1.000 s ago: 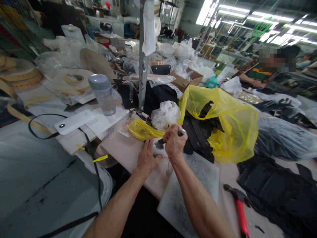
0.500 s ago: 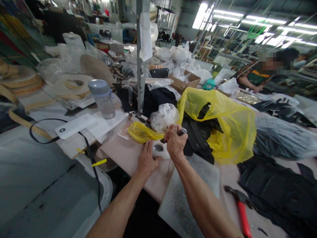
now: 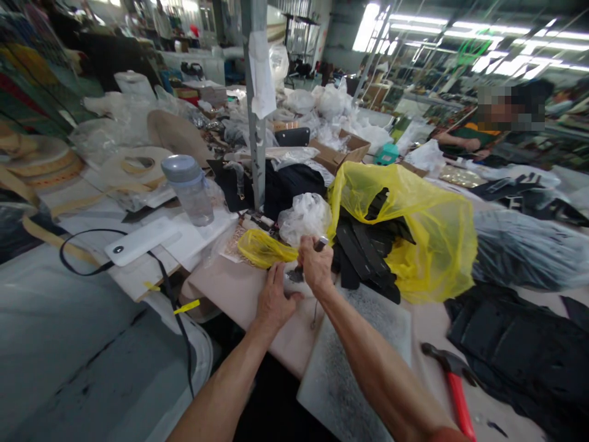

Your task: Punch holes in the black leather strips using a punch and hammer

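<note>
Near the table's front edge, a small white block (image 3: 305, 287) with a dark patch on its top lies between my hands. My left hand (image 3: 276, 298) is flat against its left side, fingers stretched and thumb spread along the near edge. My right hand (image 3: 316, 264) is closed around a short metal hand tool (image 3: 321, 243), which looks like a punch. The tool's butt sticks out above the fist, and its dark lower end meets the patch on the block. Its exact tip is hard to make out.
Right of the block lie a stone slab (image 3: 354, 344) and a red-handled hammer (image 3: 455, 393). A yellow bag (image 3: 432, 245) holds black strips (image 3: 363, 252). At left are a water bottle (image 3: 188, 190) and a white power bank (image 3: 140, 240). A metal post (image 3: 255, 123) rises behind. A co-worker (image 3: 473, 138) sits at right.
My right hand has moved slightly left with the tool, whose lower end is now over the block's dark patch. My left hand stays in place. The view has shifted a little.
</note>
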Demonstrator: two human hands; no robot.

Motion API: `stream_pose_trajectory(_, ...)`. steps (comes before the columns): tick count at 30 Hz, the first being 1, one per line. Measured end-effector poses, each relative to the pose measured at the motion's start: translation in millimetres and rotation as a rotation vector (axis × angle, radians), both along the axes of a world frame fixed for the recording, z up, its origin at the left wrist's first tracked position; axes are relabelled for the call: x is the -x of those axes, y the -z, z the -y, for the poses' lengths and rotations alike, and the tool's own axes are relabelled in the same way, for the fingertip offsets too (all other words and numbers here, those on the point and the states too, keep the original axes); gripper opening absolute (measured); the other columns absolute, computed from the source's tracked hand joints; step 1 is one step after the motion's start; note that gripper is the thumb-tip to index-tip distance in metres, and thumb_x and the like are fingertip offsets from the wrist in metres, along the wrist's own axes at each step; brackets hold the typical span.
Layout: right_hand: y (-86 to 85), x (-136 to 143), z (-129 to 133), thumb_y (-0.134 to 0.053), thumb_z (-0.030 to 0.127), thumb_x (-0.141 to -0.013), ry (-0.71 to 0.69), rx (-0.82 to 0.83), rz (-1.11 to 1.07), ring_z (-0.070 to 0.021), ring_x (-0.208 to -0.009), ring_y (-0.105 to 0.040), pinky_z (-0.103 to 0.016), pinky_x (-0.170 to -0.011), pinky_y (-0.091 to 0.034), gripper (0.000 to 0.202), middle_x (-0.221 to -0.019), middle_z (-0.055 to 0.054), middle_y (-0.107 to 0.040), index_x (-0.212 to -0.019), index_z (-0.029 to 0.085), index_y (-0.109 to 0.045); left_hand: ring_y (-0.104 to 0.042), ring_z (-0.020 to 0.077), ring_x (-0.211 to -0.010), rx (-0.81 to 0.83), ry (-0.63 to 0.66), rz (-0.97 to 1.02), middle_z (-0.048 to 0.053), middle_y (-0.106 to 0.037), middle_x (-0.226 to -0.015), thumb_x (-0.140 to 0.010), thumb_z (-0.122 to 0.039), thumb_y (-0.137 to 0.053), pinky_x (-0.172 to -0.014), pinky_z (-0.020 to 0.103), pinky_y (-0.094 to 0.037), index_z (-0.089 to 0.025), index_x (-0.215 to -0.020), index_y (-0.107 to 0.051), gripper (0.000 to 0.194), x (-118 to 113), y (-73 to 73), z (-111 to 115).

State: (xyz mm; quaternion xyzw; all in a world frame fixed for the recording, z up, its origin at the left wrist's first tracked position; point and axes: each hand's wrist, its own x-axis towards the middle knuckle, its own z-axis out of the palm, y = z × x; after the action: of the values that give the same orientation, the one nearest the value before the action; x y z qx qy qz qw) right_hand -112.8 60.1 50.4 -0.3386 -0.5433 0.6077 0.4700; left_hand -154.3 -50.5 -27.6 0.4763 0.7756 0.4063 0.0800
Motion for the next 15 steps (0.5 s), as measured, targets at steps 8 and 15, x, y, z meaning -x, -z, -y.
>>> stream_pose_trajectory(8,-5.7,-5.3,17.5,-0.060,0.051,-0.076,0.007,0.013,0.052,-0.0074,-0.048,-0.031,-0.020,-0.046,-0.029,0.038,-0.052,0.008,-0.037,-0.061,0.022,-0.041,-0.039,0.0338,-0.134,-0.048,0.017,-0.046,0.016,-0.043,-0.140,-0.071,-0.028,-0.070,-0.106,0.050,-0.042,-0.018,-0.140,-0.032,0.080,1.3,-0.8,0.7)
stream_pose_trajectory(15,-19.0,4.1,7.0,-0.069,0.046,-0.064,0.119,0.167,-0.112,-0.0076,-0.046,-0.033,-0.021,-0.042,-0.028,0.034,-0.048,0.008,-0.038,-0.057,0.021,-0.046,-0.045,0.0353,-0.127,-0.092,0.056,-0.083,0.015,-0.049,-0.130,-0.073,-0.032,-0.068,-0.103,0.053,-0.042,-0.019,-0.135,-0.037,0.070,10.0,-6.6,-11.6)
